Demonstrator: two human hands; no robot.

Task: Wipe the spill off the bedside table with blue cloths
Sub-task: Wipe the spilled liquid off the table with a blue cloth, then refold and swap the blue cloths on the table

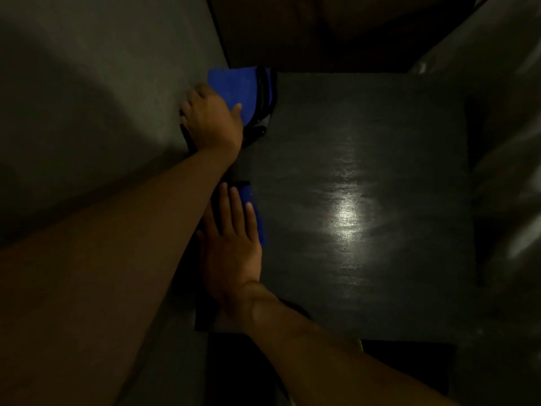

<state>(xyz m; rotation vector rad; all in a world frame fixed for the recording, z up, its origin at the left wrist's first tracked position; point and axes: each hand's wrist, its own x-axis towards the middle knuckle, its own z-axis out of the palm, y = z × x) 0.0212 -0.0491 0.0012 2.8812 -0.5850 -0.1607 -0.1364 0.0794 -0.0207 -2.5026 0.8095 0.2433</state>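
Observation:
The dark bedside table (366, 186) fills the middle of the view, with a bright glare patch on its top. A blue cloth (234, 89) lies at the table's far left corner, partly over black cables. My left hand (212, 118) rests on its near edge, thumb on the cloth and fingers curled at the bed's side. A second blue cloth (256, 212) lies flat at the table's left edge. My right hand (231, 238) presses flat on it, fingers spread. No spill can be made out in the dim light.
A grey bed surface (102, 112) runs along the left of the table. Black cables (265, 95) curl at the far left corner. Pale bedding or fabric (509, 142) stands to the right. The room is dark beyond the table.

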